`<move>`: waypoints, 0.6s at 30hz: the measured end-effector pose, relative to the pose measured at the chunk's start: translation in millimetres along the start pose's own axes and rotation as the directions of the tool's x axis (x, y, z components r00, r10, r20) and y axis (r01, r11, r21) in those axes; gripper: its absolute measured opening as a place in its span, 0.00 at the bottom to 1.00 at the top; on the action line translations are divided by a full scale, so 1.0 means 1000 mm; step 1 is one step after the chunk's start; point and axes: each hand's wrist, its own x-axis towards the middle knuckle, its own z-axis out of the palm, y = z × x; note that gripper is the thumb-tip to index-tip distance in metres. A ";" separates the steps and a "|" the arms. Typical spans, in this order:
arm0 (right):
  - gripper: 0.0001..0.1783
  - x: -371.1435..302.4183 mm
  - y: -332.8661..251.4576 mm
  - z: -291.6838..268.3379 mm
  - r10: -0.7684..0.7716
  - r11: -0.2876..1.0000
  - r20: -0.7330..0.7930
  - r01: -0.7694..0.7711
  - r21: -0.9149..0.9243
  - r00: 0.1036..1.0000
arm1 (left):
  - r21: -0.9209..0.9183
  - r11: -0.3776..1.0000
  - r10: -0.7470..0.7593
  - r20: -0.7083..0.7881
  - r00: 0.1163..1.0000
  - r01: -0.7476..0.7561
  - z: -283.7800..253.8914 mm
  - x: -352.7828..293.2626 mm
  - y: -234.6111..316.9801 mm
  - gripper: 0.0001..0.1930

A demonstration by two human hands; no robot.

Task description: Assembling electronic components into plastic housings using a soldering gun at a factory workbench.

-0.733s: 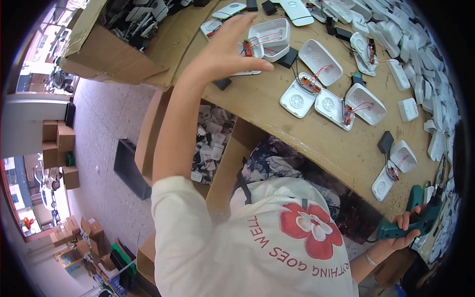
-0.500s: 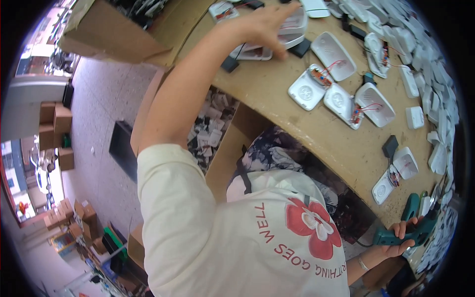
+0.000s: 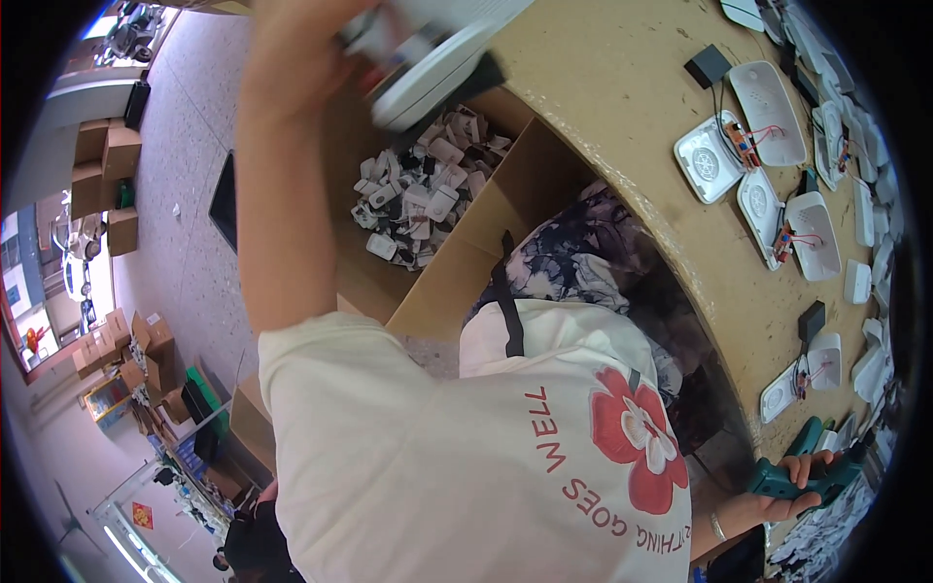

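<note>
My left hand (image 3: pixel 306 58) is raised at the top left, blurred by motion, and closed on a white plastic casing (image 3: pixel 437 78) with dark parts and wires about it. This casing hangs over an open cardboard carton (image 3: pixel 457 262) beside the table; white and black plastic pieces (image 3: pixel 428 194) fill its bottom. At the lower right, my right hand (image 3: pixel 792 491) grips a green electric screwdriver (image 3: pixel 812 476) near the table edge. Opened white casings (image 3: pixel 714 160) with small circuit boards, red wires and a black plug block (image 3: pixel 708 65) lie on the table.
The brown table (image 3: pixel 603 87) curves along the right. White casings (image 3: pixel 880 194) are heaped on its far right side. A black tray (image 3: pixel 224 204) lies on the floor at left; stacked cardboard boxes (image 3: pixel 102 165) stand beyond. A person in black (image 3: pixel 260 544) is behind at lower left.
My left hand has come from the tabletop back to the left, carrying white casings off the table to above the carton. The right hand keeps its grip on the screwdriver.
</note>
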 end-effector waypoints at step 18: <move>0.45 0.002 0.001 0.007 -0.033 0.995 0.046 0.036 -0.088 0.998 | 0.971 -0.032 -0.618 -0.205 0.759 0.237 -0.123 -0.127 -0.111 0.50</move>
